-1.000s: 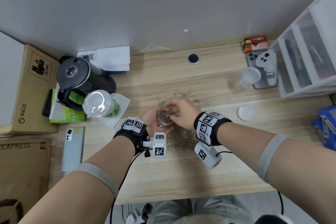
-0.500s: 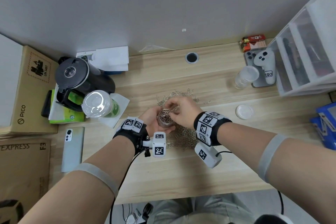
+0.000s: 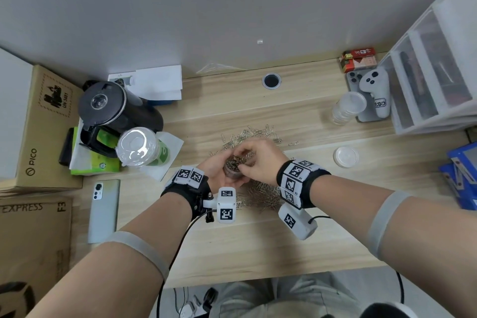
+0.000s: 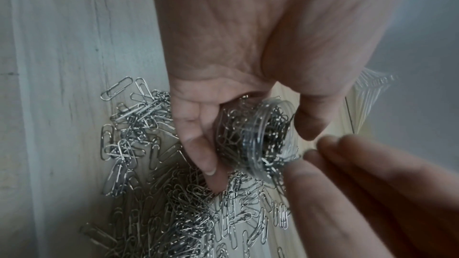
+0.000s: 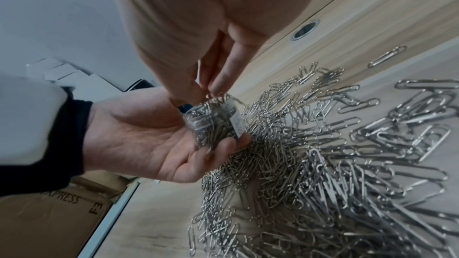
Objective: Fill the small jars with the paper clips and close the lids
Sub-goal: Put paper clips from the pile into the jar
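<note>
My left hand point(image 3: 225, 175) cups a small clear jar point(image 3: 232, 171) packed with silver paper clips, just above the desk. In the left wrist view the jar point(image 4: 255, 134) sits between thumb and fingers, mouth towards the right hand. My right hand point(image 3: 241, 161) is at the jar's mouth, and its thumb and fingertips point(image 5: 218, 85) pinch clips that stick out of the jar point(image 5: 213, 125). The left palm point(image 5: 149, 140) lies under the jar. A loose pile of paper clips point(image 3: 258, 197) spreads on the desk beneath both hands.
A clear lid point(image 3: 346, 157) lies on the desk to the right. A stack of empty clear jars point(image 3: 348, 108) lies further back by a white controller point(image 3: 374, 85) and drawers point(image 3: 433, 80). On the left are a black kettle point(image 3: 116, 111), a lidded cup point(image 3: 139, 147) and a phone point(image 3: 103, 212).
The right hand's fingers shifted slightly over the jar's mouth. The left hand still holds the jar in the same place.
</note>
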{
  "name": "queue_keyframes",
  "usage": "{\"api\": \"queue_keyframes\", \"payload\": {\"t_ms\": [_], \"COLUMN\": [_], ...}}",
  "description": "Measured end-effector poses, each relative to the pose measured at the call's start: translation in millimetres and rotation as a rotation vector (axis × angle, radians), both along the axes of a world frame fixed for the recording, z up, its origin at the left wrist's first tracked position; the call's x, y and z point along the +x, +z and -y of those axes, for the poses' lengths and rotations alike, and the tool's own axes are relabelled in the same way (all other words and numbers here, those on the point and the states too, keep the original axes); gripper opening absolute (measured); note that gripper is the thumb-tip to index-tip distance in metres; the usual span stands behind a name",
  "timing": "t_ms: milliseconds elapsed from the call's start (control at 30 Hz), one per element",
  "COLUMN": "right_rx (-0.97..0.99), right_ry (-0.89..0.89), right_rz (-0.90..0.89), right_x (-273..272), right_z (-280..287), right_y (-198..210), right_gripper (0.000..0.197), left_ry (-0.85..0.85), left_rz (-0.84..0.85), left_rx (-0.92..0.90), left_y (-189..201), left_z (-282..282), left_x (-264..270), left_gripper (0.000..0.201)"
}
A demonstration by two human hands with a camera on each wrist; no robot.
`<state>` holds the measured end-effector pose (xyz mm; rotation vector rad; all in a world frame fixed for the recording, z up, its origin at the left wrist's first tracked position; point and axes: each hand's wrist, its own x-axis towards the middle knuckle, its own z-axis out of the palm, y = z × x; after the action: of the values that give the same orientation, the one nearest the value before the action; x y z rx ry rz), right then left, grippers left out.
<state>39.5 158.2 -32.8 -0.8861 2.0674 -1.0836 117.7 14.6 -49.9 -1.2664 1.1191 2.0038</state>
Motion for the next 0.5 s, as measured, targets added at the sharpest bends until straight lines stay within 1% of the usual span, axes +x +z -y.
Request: {"api": "queue_keyframes", "payload": {"t_ms": [100,133,200,267,367,500], "right_rx": [0.034,0.070,0.120,0.111,0.081,0.046], "right_ry": [-0.017,-0.020,-0.004,0.026,0.006,-0.024], "right_rz": [-0.148,-0.155,-0.087,-0.022,-0.011,0.005], "right_x": [-6.3,-8.4,-10.3,-8.9,-6.3,-2.9], "right_z": [-3.6,-4.8,-7.3,-9.1,-10.3,-7.3], "right_y": [2.9,3.7,3.5,1.0,-3.6,-4.3], "right_gripper": [0.032,0.036,0.042,0.039,0.026,0.022], "left_ry": [0.024,0.025,0.012,-0.001,-0.017,-0.007], "left_rz": [0.015,0.021,0.025,0.021,0.021,0.021], "left_rx": [-0.013,-0.014,-0.012,-0.004,-0.009,-0.031], "left_y": [0.1,-0.4,-0.4,-0.6,-0.5,-2.8], "left_z": [0.9,0.5,-0.6,-1.4,-1.5,-1.5], "left_x": [0.6,0.7,0.7,0.2,1.2,4.1], "left_gripper": [0.038,0.041,0.042,0.040,0.041,0.041]}}
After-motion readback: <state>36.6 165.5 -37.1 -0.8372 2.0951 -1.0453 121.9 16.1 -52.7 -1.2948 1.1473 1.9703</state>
